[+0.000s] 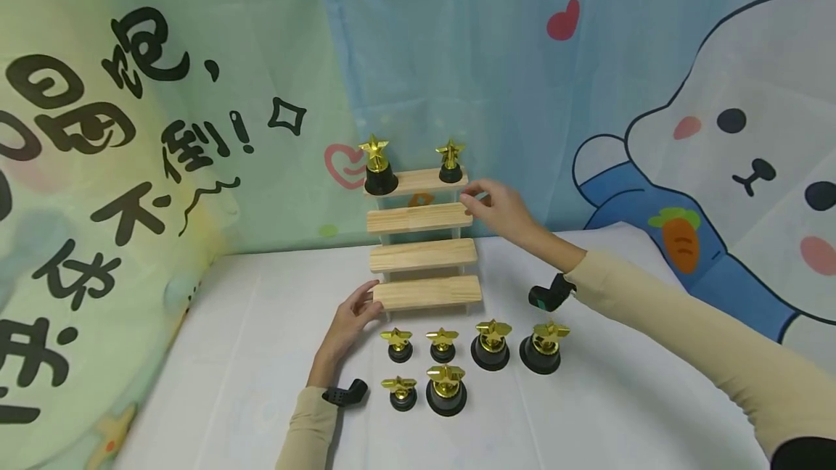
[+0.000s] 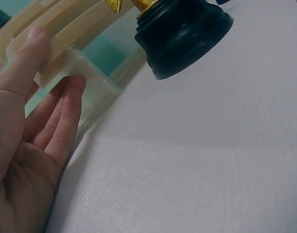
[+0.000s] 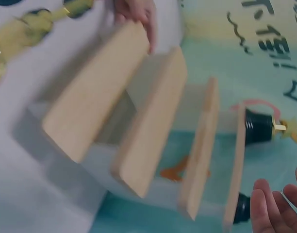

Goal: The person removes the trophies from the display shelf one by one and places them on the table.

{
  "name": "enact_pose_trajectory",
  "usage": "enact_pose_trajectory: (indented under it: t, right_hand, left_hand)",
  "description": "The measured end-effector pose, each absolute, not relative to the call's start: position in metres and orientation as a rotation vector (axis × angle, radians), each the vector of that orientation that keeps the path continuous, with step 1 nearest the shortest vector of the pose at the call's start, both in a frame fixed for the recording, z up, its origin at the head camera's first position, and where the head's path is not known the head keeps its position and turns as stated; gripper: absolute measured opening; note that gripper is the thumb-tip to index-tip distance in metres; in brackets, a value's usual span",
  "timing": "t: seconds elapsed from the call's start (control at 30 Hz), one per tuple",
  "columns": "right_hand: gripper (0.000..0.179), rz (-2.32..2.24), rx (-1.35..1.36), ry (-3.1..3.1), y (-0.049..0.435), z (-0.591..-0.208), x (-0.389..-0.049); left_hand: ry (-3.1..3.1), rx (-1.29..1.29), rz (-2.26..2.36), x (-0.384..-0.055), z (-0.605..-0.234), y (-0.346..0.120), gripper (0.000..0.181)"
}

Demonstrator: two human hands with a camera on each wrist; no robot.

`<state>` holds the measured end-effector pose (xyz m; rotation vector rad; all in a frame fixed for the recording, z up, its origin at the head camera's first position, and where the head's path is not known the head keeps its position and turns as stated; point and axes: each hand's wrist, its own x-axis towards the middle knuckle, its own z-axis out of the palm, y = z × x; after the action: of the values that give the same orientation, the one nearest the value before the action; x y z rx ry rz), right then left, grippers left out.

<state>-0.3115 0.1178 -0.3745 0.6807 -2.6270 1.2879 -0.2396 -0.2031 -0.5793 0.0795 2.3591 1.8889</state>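
Observation:
A tiered wooden display stand (image 1: 423,257) with clear side panels stands on the table. On its top board are two gold star trophies with black bases, a larger trophy (image 1: 380,178) at the left and a smaller trophy (image 1: 451,172) at the right. My left hand (image 1: 350,321) holds the left end of the lowest board, thumb along the wood and fingers at the clear side panel (image 2: 97,80). Beside the stand's upper right end is my right hand (image 1: 498,210), its fingers loosely bent and holding nothing, close to the smaller trophy's base (image 3: 242,208).
Several more star trophies stand in front of the stand, among them a small one (image 1: 400,347) at the left and a large one (image 1: 542,354) at the right. White cloth (image 1: 248,354) covers the table. A printed curtain (image 1: 457,56) hangs right behind the stand.

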Motion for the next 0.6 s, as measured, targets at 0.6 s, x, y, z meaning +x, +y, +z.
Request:
enact_pose_trajectory:
  t: [0.6]
  right_hand:
    - [0.044, 1.202, 0.489, -2.655, 0.108, -0.343, -0.387]
  left_hand:
    - [2.358, 0.104, 1.889, -0.241, -0.579, -0.206, 0.058]
